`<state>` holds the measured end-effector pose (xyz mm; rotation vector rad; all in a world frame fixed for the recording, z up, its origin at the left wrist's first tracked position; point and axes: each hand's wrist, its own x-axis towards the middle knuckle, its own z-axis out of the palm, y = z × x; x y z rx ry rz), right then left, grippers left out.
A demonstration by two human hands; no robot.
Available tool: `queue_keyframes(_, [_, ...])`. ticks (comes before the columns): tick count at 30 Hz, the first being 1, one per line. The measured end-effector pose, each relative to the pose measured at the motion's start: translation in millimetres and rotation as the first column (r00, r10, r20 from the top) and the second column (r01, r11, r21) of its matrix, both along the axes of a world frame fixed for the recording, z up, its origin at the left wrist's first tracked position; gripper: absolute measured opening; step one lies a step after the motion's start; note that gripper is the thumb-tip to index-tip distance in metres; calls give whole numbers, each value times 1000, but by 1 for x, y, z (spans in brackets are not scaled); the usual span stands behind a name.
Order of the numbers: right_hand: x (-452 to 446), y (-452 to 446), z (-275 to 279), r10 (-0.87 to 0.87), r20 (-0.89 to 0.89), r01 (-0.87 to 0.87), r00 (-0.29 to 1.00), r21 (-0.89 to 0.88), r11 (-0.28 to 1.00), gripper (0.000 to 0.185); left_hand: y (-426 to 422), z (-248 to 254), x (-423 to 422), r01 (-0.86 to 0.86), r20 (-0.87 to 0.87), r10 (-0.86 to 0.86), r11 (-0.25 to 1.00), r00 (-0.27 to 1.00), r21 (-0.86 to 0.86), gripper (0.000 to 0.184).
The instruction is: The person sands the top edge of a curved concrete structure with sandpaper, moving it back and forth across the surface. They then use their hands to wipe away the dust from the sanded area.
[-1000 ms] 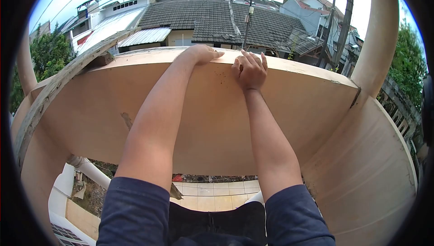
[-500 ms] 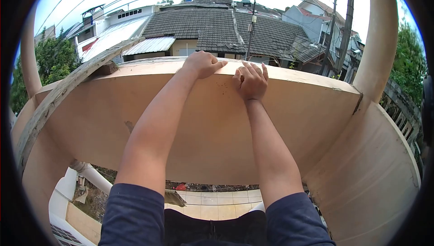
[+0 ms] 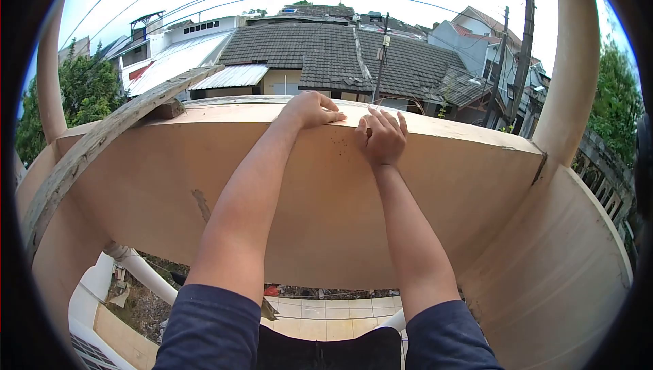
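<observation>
Both arms reach forward to the top of a peach-coloured wall (image 3: 469,128). My left hand (image 3: 311,109) rests on the wall's top edge, fingers bent and pointing right; whatever they may hold is too small to make out. Just right of it, my right hand (image 3: 383,135) lies over the same edge with its fingers curled; a small dark thing shows near its thumb, too unclear to name. A narrow gap separates the hands. Small dark specks (image 3: 340,144) mark the wall face below them.
A weathered wooden plank (image 3: 102,135) slants across the left, over a brick block (image 3: 166,109) on the wall. Round pillars (image 3: 570,64) rise at both sides. Tiled floor (image 3: 326,315) shows far below. Roofs (image 3: 286,43), poles and wires stand beyond.
The view has tilted up, so the wall and hands sit lower. My left hand's fingers have shifted on the edge, and my right hand's fingers have moved slightly.
</observation>
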<state>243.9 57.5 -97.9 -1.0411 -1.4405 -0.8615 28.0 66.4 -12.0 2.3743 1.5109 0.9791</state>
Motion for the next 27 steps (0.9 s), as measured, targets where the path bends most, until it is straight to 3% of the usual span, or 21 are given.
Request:
queue_keyframes(1, [-1, -5, 3, -12, -6, 12, 1000, 3, 1000, 30, -1, 2, 0, -2, -13, 2, 1000, 1000, 1, 52])
queue_keyframes(3, [-2, -20, 11, 36, -62, -50, 997, -249, 967, 32, 11, -3, 0, 57, -15, -57, 998, 998, 6, 59])
queue_keyframes(4, [-4, -26, 20, 27, -53, -39, 998, -233, 972, 32, 11, -5, 2, 12, -34, -10, 999, 999, 51, 62])
queue_keyframes(5, [-8, -31, 30, 1, -88, -36, 996, -404, 914, 33, 11, -3, 1, -41, -40, 46, 994, 998, 100, 66])
queue_keyframes(6, [-11, -31, 37, -31, -118, -42, 992, -565, 824, 36, 11, 1, 3, -48, -64, 51, 998, 997, 43, 74])
queue_keyframes(7, [-12, -22, 40, -25, -115, -44, 993, -561, 827, 36, 16, -2, 3, -53, -60, 56, 997, 997, 49, 74])
queue_keyframes(9, [-19, 2, 49, 167, -126, -204, 978, -396, 895, 43, 31, -13, 1, -15, -77, 32, 975, 997, 224, 80])
queue_keyframes(10, [-26, -4, 71, 355, -160, -385, 921, -493, 780, 53, 12, 1, 1, 20, -122, -9, 995, 993, 93, 74])
queue_keyframes(11, [-36, 6, 83, 363, -164, -395, 917, -494, 775, 53, 23, -2, -2, 11, -125, 1, 996, 992, 90, 74])
queue_keyframes(12, [-49, 17, 92, 641, -343, -719, 686, -453, 527, 59, 43, -10, -4, 2, -21, 1, 991, 1000, 136, 68])
queue_keyframes(13, [-61, 25, 95, 797, -493, -919, 349, -344, 191, 66, 45, -12, -4, -10, 86, -6, 983, 996, 181, 64])
queue_keyframes(17, [-93, 37, 101, 650, -643, -889, 406, -442, 118, 79, 89, -23, -14, 37, 254, -89, 979, 963, 202, 61])
queue_keyframes(18, [-99, 31, 98, 561, -627, -814, 540, -559, 160, 84, 47, 8, -11, -17, -352, 83, 982, 932, 188, 59])
queue_keyframes(19, [-102, 23, 97, 463, -588, -721, 664, -667, 186, 89, 53, 5, -12, -20, -351, 90, 980, 932, 196, 59])
queue_keyframes(21, [-102, 15, 100, 420, -551, -663, 721, -725, 188, 98, 63, -10, -13, -155, -196, 226, 934, 954, 322, 60])
queue_keyframes(23, [-95, 16, 105, 386, -446, -522, 807, -846, 112, 107, 44, -6, -6, -252, -256, 349, 904, 902, 346, 61])
queue_keyframes(24, [-94, 7, 110, 337, -458, -508, 823, -858, 75, 114, 26, -4, -3, -292, 33, 292, 926, 956, 241, 60])
queue_keyframes(25, [-92, -3, 117, 341, -462, -513, 819, -855, 72, 114, 11, -3, 0, -292, 324, 239, 948, 915, 127, 59])
queue_keyframes(27, [-86, -17, 128, 408, -257, -286, 876, -958, 10, 113, 3, -8, 4, -377, 315, 307, 906, 898, 194, 54])
